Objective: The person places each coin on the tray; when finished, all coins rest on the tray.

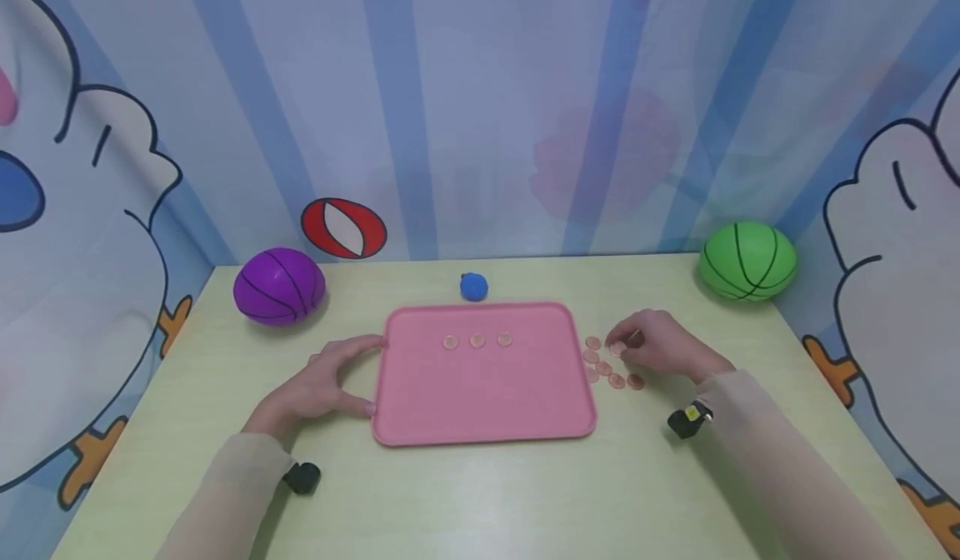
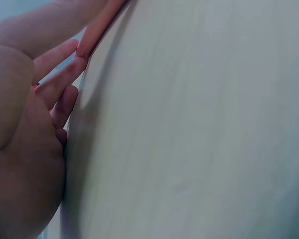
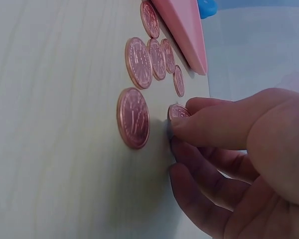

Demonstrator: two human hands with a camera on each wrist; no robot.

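The coin (image 3: 178, 110) is between the thumb and fingertips of your right hand (image 1: 662, 343), at the right of the tray (image 1: 483, 397); whether it touches the worktop (image 1: 480, 502) is hard to tell. Being round, it has no long axis — the tray does, and that runs left to right in front of you. The relation that counts: the tray lies to the left of the coin, with its right rim between the coin and the row of three coins (image 1: 477, 341) near the tray's far edge. Your right hand is much the nearer to that rim. Six loose coins (image 1: 603, 368) lie between and around, some just beside the tray. Your left hand (image 1: 318, 385) stands with thumb and fingers spread apart, tips at the tray's left rim. Farther out, beyond the tray, sit a small blue object (image 1: 473, 287), a purple ball (image 1: 279, 287) at left and a green ball (image 1: 748, 262) at right.
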